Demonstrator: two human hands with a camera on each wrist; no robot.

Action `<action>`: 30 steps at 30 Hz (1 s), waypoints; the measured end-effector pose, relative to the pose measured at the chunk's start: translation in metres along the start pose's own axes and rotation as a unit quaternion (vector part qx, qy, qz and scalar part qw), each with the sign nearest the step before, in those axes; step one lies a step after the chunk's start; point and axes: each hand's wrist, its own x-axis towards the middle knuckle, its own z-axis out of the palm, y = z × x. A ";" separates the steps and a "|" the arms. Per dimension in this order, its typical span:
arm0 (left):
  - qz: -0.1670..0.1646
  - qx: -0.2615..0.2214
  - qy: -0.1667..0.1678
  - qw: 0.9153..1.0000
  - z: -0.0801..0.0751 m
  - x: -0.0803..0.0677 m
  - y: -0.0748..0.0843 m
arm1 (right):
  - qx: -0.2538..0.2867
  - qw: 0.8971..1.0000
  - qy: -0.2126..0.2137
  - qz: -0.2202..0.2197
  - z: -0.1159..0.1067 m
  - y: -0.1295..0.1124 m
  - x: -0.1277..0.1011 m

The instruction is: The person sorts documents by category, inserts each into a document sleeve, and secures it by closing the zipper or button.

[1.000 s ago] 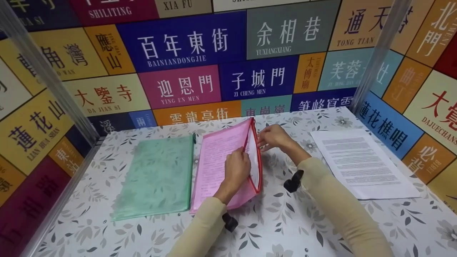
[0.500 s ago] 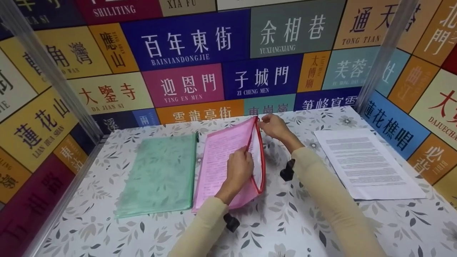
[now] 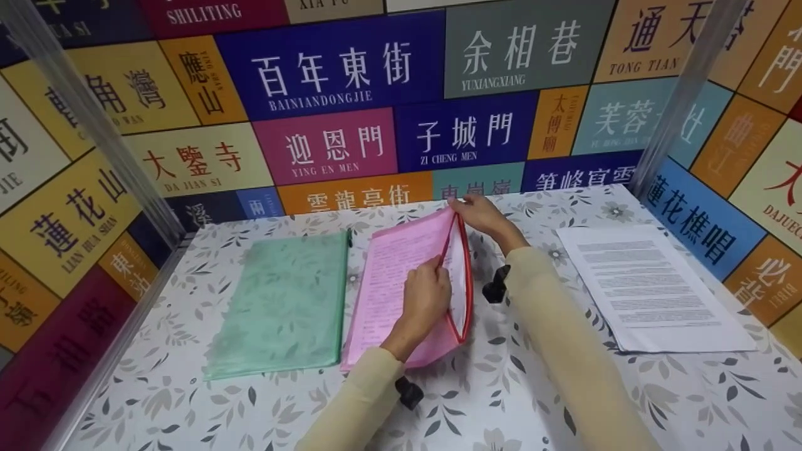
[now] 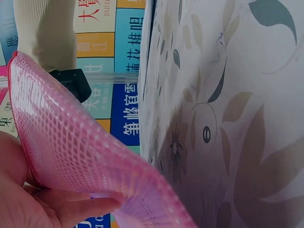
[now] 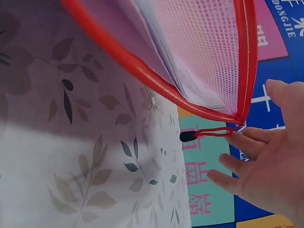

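A pink mesh zipper pouch [image 3: 388,275] lies on the table with its red-zippered mouth gaping toward the right. My left hand [image 3: 427,297] pinches the near edge of that mouth and lifts it; in the left wrist view its fingers [image 4: 90,209] bend around the pink mesh. White printed sheets [image 5: 166,57] show inside the pouch. At the far corner of the mouth is my right hand [image 3: 482,216], its fingers loosely extended. Up close, the fingertips are right at a red cord with a black zipper pull [image 5: 188,136] hanging from that corner.
A green translucent zipper pouch [image 3: 288,300] lies flat left of the pink one. On the right rests a stack of printed paper [image 3: 658,288]. A wall of colourful lettered panels [image 3: 338,69] stands behind the table, with clear posts [image 3: 683,94] at the corners.
My right hand has moved away from me along the pouch mouth, from its upper side to the far corner. The left hand keeps its pinch on the edge.
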 end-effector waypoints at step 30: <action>0.040 0.046 -0.034 0.998 0.008 -0.011 -0.005 | 0.100 0.990 0.061 0.074 -0.003 -0.031 0.004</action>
